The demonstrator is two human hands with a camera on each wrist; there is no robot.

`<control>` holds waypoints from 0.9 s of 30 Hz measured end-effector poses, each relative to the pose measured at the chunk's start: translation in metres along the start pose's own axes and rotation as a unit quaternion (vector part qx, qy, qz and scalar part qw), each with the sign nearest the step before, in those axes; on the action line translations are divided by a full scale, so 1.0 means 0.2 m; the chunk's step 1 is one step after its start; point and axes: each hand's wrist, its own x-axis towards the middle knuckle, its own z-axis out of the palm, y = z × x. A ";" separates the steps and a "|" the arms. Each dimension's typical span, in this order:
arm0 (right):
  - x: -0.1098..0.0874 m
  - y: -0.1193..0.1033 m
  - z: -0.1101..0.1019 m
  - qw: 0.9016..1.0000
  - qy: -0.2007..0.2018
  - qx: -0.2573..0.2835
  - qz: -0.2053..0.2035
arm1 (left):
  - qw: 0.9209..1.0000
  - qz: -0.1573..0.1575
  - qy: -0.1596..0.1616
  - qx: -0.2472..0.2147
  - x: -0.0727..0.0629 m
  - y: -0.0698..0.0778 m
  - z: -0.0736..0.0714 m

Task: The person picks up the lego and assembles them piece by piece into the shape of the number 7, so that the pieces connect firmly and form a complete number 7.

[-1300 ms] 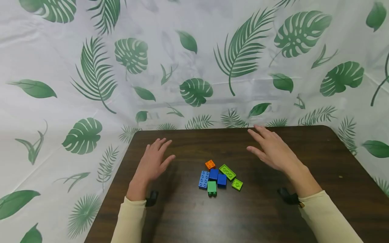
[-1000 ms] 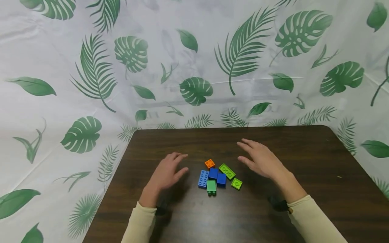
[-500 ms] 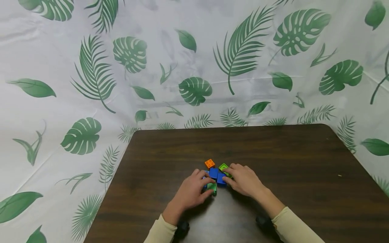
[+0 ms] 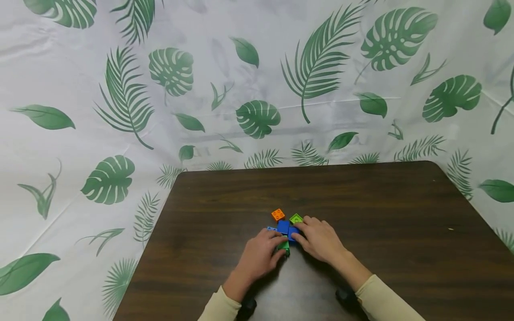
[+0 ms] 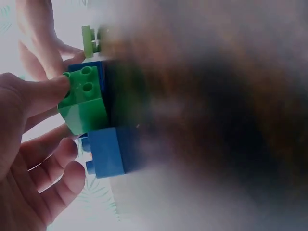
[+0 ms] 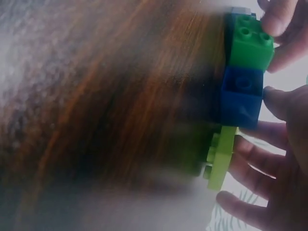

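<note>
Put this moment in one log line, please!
Left hand: pinches green boxy plastic block | Right hand: touches rightmost dark blue boxy plastic block | Orange square plastic block: untouched

bricks (image 4: 283, 227) are smooth plastic, the table (image 4: 373, 209) seemingly wood.

Soft light, pale glare on the table (image 4: 297, 298), its surface blurred, seemingly unfocused, in wrist views
</note>
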 end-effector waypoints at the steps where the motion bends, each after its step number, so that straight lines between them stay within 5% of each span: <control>1: 0.00 0.00 0.00 1.000 0.000 0.000 0.001 | 1.000 -0.004 0.000 0.002 0.00 0.00 0.00; 18: 0.00 0.00 -0.01 1.000 -0.005 0.013 0.009 | 0.991 -0.114 -0.039 -0.062 0.12 -0.06 -0.02; 22: 0.00 0.00 0.00 1.000 -0.006 0.014 0.012 | 0.988 -0.119 -0.047 -0.083 0.11 -0.05 -0.02; 27: 0.00 0.00 -0.01 1.000 -0.002 0.024 0.014 | 0.991 -0.113 -0.054 -0.041 0.08 -0.04 -0.03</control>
